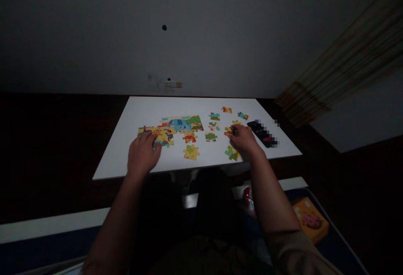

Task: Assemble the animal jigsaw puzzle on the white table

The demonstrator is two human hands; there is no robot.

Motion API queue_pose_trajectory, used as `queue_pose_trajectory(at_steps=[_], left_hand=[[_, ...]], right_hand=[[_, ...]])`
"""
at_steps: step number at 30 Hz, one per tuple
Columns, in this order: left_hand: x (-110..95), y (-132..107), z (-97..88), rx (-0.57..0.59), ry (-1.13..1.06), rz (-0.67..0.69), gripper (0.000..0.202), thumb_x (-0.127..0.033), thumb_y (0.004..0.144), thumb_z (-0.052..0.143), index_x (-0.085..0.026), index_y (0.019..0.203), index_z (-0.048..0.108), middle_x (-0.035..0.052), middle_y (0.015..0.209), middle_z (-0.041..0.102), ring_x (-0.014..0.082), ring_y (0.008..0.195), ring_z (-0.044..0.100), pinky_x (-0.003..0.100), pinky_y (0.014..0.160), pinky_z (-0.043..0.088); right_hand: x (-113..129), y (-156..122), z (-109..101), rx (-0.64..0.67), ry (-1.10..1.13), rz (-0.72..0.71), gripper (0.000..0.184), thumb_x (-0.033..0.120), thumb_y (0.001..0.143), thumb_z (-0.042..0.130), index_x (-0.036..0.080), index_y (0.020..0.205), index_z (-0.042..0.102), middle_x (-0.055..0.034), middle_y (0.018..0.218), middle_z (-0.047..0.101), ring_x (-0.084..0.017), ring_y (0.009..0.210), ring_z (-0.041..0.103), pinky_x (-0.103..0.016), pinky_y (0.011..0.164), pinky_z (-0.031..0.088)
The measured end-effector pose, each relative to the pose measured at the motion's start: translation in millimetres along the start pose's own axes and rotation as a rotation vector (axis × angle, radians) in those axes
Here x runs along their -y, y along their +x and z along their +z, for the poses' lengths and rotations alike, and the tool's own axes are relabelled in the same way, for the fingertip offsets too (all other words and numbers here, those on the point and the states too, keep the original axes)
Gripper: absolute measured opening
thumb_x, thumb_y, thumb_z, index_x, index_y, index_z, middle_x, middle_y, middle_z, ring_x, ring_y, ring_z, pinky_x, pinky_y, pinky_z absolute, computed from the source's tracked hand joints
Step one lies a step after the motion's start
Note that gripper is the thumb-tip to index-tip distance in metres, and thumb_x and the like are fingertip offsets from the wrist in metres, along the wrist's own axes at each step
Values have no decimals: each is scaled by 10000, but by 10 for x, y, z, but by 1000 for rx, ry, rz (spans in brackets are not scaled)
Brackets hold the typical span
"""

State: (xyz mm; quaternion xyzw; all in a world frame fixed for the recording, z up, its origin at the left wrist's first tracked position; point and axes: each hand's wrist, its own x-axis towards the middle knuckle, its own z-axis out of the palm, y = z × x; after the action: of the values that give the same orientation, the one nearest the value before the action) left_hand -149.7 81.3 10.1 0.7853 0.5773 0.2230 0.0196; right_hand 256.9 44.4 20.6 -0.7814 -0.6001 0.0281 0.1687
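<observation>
Puzzle pieces (pixel 210 137) lie spread across a white table (pixel 119 157), the nearest a yellow piece (pixel 191 152) close to the near edge, right of the left hand (pixel 143 154). That hand rests on the left end of the joined section (pixel 166 133), its fingers curled down over it; whether they grip a piece, I cannot tell. The right hand (pixel 244 138) is well apart from the left, bent down at a small loose piece (pixel 228 132), and its hold there is hidden. A green piece (pixel 232 153) lies just beneath that hand, so a careless drag of the wrist could shove it out of place. Weight or a sideways slip from the left hand could likewise break the joined section apart. The dim light could make similar colours easy to confuse, inviting a wrong fit. On the right, a dark object (pixel 262 134), blurred out, sits near the loose pieces, and one pushed that way could slide beneath it or toward the table's edge
</observation>
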Motion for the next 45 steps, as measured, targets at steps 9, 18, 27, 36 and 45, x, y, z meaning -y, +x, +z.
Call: queue_pose_trajectory(at_steps=[9,18,27,36,45], left_hand=[[-42,-12,-1,-22,13,-42,404,-331,944,460,-222,1281,655,138,1449,570,357,1331,518,552,1113,408],[-62,-12,-3,4,-13,-81,430,-349,932,477,-218,1311,631,154,1485,535,364,1373,469,572,1140,355],[-11,-25,27,12,-37,-87,416,-349,945,470,-236,1320,613,133,1500,525,359,1398,434,579,1153,334],[6,-34,35,7,-45,-83,396,-339,961,464,-242,1317,607,127,1492,526,354,1400,428,568,1158,322],[-2,-23,13,21,-21,-70,400,-329,959,469,-237,1324,605,127,1488,529,353,1385,433,569,1152,328]], right_hand=[[147,-57,0,-93,236,24,430,191,848,601,175,1272,668,-182,1284,633,-248,1017,678,-381,924,527],[768,-172,100,47,638,58,345,203,849,595,178,1181,685,-111,1104,752,-208,906,721,-314,799,557],[1148,26,419,55,437,-88,298,216,860,557,220,1079,760,-74,1024,777,-209,893,714,-336,855,528],[1193,102,426,80,242,-99,342,212,899,519,213,1140,762,-91,1071,767,-242,960,702,-372,910,519],[1163,-270,422,-12,124,-404,315,234,939,523,236,1151,755,-94,1250,684,-282,1199,575,-469,1101,423]])
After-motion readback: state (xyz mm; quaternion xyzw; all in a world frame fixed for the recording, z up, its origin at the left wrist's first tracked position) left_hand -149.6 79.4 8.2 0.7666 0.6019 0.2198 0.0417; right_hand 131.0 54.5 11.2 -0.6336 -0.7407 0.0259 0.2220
